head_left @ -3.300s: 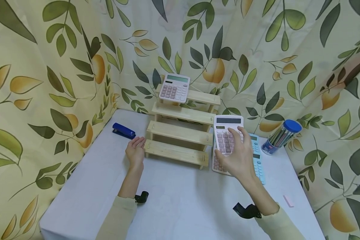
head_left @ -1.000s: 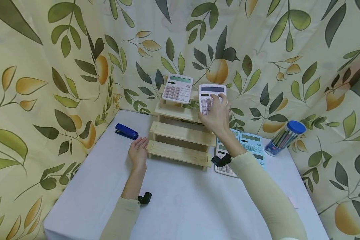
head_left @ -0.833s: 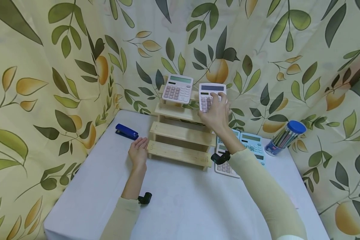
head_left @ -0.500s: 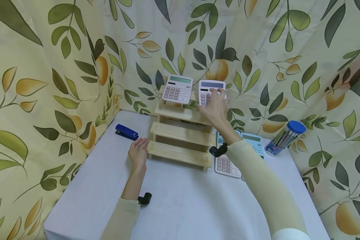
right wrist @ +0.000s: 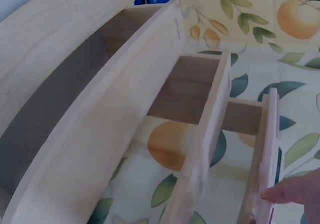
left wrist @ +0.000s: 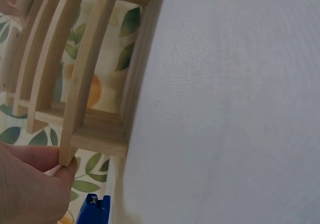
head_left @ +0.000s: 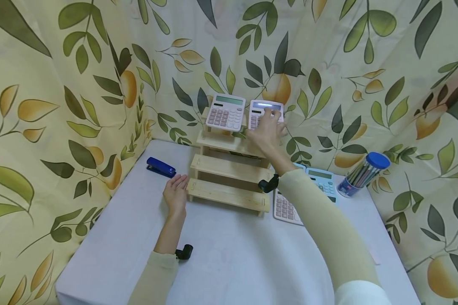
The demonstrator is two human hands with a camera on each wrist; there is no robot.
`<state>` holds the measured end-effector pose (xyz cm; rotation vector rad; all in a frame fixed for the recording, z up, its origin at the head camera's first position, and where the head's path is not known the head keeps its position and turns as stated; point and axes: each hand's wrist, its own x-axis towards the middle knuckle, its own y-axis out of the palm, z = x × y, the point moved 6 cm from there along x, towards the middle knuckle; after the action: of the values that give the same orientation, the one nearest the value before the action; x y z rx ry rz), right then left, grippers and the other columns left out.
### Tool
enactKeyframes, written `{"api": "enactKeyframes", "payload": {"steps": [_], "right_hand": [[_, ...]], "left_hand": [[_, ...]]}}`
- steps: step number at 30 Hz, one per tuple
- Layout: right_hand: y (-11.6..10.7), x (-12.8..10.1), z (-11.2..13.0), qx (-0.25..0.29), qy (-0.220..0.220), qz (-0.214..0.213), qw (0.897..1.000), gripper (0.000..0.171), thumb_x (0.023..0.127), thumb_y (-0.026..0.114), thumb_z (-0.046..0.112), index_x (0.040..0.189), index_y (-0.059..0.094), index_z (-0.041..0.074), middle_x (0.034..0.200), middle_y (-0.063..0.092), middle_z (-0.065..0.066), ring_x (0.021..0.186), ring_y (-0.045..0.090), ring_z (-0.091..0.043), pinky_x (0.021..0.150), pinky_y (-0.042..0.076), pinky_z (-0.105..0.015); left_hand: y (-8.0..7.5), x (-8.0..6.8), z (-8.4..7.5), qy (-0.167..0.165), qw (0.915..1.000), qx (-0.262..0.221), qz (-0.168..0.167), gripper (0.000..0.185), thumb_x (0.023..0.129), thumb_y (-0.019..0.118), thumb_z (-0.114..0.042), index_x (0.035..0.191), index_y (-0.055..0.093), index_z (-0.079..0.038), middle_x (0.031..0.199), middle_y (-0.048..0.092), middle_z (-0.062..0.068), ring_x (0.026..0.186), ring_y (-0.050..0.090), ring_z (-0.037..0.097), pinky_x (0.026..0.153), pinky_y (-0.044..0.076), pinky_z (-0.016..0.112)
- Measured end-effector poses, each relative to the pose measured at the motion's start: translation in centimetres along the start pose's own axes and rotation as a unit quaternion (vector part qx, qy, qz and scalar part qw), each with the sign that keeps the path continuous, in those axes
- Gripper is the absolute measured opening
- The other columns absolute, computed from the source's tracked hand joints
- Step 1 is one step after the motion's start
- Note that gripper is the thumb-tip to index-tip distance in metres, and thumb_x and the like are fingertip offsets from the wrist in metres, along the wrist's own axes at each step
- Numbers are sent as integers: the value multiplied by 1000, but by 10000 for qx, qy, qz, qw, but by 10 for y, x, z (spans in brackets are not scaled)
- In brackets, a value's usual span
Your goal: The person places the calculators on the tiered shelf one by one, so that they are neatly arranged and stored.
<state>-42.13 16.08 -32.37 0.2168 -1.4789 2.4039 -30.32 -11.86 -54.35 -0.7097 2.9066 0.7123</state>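
Note:
My right hand (head_left: 266,129) holds a pink-and-white calculator (head_left: 256,109) against the right part of the top step of a wooden stepped stand (head_left: 233,167). Fingers cover part of its keys. A fingertip (right wrist: 274,193) presses the calculator's edge (right wrist: 270,149) in the right wrist view. Left of it, a second pink-and-white calculator (head_left: 225,113) leans on the same step. At the stand's lower left corner, my left hand (head_left: 175,195) pinches the end of the lowest board (left wrist: 75,99) between thumb and finger.
A blue stapler (head_left: 161,166) lies left of the stand. To the right are another pink calculator (head_left: 286,209), light blue calculators (head_left: 322,180) partly hidden by my right sleeve, and a blue-lidded tub of pens (head_left: 362,176). Patterned cloth (head_left: 328,42) hangs behind the white table (head_left: 221,262).
My right hand has carried the calculator from the pile on the right up to the top step, then shifted it slightly left and tilted it back. My left hand has stayed at the stand.

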Motion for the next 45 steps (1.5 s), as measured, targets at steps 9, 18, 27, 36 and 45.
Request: {"api": "enactKeyframes", "payload": {"steps": [9, 18, 27, 36, 45], "right_hand": [[5, 1, -4, -111, 180, 12, 9998, 105, 78, 80, 45, 161, 26, 7, 166, 20, -26, 138, 33, -62, 117, 27, -68], [-1, 1, -6, -309, 141, 185, 9993, 117, 79, 81, 57, 163, 19, 5, 166, 19, -26, 141, 36, -57, 117, 31, -67], [-17, -13, -18, 175, 44, 187, 9997, 116, 79, 82, 55, 165, 18, 10, 169, 15, -20, 150, 27, -47, 121, 25, -67], [-41, -41, -29, 231, -387, -49, 9990, 111, 81, 81, 59, 163, 25, 10, 169, 22, -18, 148, 31, -44, 113, 32, -64], [-63, -69, -46, 203, -628, -147, 9977, 104, 82, 81, 56, 161, 30, 11, 167, 25, -18, 147, 35, -47, 118, 33, -68]], "left_hand": [[3, -1, 2, -49, 10000, 28, 73, 59, 91, 35, 27, 147, 43, 8, 140, 60, 25, 132, 61, 29, 113, 49, 28], [5, -2, -1, 67, 10000, 35, 54, 61, 88, 34, 28, 145, 44, 9, 138, 61, 25, 130, 63, 31, 112, 50, 29], [5, -2, 1, 40, 10000, 38, -7, 59, 89, 35, 27, 145, 44, 10, 137, 62, 25, 129, 63, 31, 111, 51, 29], [3, 0, 0, 63, 9999, 120, 16, 65, 84, 33, 30, 145, 46, 8, 138, 61, 25, 130, 63, 31, 112, 50, 29], [-1, 1, 1, 77, 9999, 132, -48, 66, 83, 33, 30, 144, 46, 8, 137, 62, 26, 130, 63, 32, 110, 51, 27]]}}
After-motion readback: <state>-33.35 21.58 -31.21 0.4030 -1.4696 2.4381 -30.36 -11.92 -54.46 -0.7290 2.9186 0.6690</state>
